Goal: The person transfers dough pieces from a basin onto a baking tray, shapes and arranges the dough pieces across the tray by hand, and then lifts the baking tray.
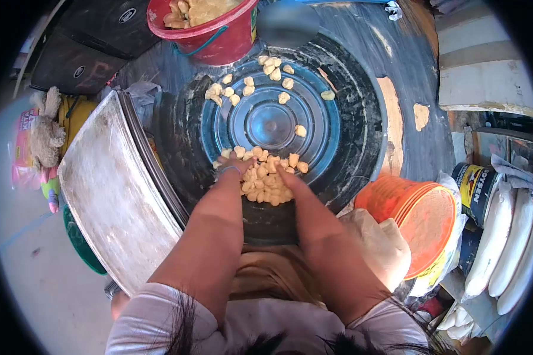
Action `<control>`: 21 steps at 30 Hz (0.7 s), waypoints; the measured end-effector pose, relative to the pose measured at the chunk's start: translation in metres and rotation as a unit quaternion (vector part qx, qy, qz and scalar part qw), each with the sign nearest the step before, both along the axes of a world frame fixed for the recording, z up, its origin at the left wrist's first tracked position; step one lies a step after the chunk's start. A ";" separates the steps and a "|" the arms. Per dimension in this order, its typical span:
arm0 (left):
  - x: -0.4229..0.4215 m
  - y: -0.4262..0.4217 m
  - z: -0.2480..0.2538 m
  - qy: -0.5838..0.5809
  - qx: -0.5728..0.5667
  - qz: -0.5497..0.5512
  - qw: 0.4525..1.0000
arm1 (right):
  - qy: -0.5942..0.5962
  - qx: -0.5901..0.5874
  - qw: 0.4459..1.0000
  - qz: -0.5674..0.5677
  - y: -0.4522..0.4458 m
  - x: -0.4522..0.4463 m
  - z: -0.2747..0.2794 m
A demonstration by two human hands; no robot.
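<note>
Small pale dough-like pieces (266,188) are heaped at the near side of a wide, round black basin (361,118). At the heap's left edge is my left hand (237,163), fingers spread over the pieces and a thin band at its wrist. My right hand (287,177) touches the heap's right side; its fingers are partly hidden among the pieces. More pieces (270,66) lie scattered on the basin's far side, and a single one (300,131) rests right of the centre.
A red bucket (219,44) with larger dough-like lumps stands behind the basin. Stacked metal trays (115,189) lean at the left. At the right are an orange bucket (391,195), a dark paint bucket (474,186) and filled white bags (490,242).
</note>
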State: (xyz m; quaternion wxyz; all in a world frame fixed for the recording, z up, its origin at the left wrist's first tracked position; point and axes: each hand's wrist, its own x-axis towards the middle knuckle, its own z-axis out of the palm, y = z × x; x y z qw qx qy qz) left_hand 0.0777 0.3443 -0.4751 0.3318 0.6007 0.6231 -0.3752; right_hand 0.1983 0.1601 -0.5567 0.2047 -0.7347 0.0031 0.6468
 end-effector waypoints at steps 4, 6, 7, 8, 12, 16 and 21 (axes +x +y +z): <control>-0.010 -0.004 -0.015 -0.067 -0.015 0.081 0.994 | 0.281 0.121 0.898 -0.317 0.038 -0.059 0.017; -0.021 0.005 -0.037 -0.076 -0.025 0.097 0.992 | 0.353 0.122 0.842 -0.389 0.047 -0.072 0.024; -0.024 0.001 -0.044 -0.106 -0.002 0.086 0.991 | 0.356 0.122 0.841 -0.388 0.050 -0.074 0.029; -0.021 -0.001 -0.052 -0.106 -0.003 0.048 0.993 | 0.358 0.121 0.841 -0.388 0.049 -0.073 0.035; 0.017 -0.002 -0.020 -0.173 0.052 -0.020 0.983 | 0.353 0.162 0.823 -0.415 0.051 -0.049 0.051; 0.050 -0.005 0.086 -0.265 0.116 0.019 0.957 | 0.261 0.264 0.851 -0.371 0.070 -0.006 0.094; 0.042 0.003 0.219 -0.390 0.283 0.019 0.876 | 0.158 0.389 0.851 -0.317 0.103 0.003 0.252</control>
